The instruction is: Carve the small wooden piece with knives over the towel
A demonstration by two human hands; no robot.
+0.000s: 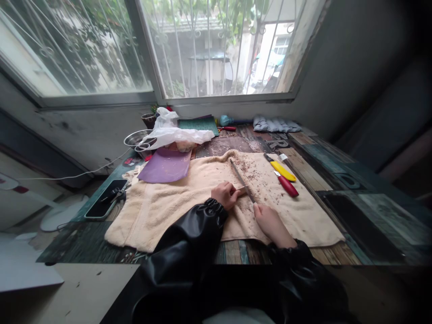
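Note:
My left hand [225, 194] is closed around a small wooden piece [240, 191] on a beige towel [168, 202]. My right hand [270, 221] grips the near end of a long metal file [240, 178] that lies slanted across the wooden piece. Brown shavings [256, 173] are scattered over the towel beyond the file. Both arms wear black sleeves.
A yellow-handled tool [282, 170] and a red-handled tool [287, 185] lie on the towel's right. A purple mat [165, 165], white plastic bag [175, 132], metal bowls [138, 138], green cutting mat [198, 123] and a phone [106, 198] sit left and behind. Window behind.

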